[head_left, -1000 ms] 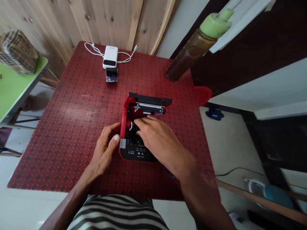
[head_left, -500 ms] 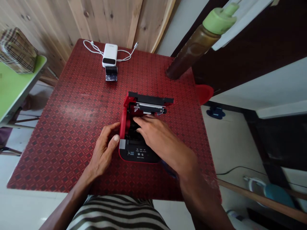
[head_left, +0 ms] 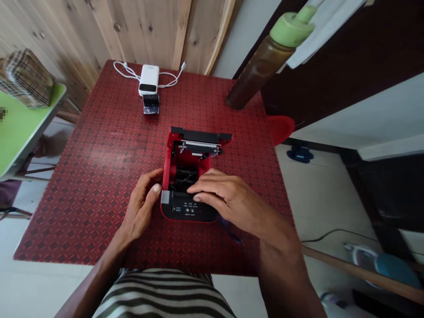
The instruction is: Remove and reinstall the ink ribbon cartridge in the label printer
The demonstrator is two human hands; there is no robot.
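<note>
A red and black label printer stands on the table with its lid raised. Inside its compartment lies a shiny black roll. My left hand rests along the printer's left side, fingers and thumb apart, holding nothing. Over the compartment's front edge, by the button panel, is my right hand. Its index finger and thumb are close together there in a pinch; what lies between them, if anything, is hidden. A dark strap hangs out below that hand.
On the red patterned table, a white power bank with a white cable lies at the back, a small black roll in front of it. A tall brown bottle with a green cap stands at the back right. A checked bag sits far left.
My right hand has come out of the compartment towards the printer's front edge, uncovering the black roll. My left hand has stayed at the printer's side.
</note>
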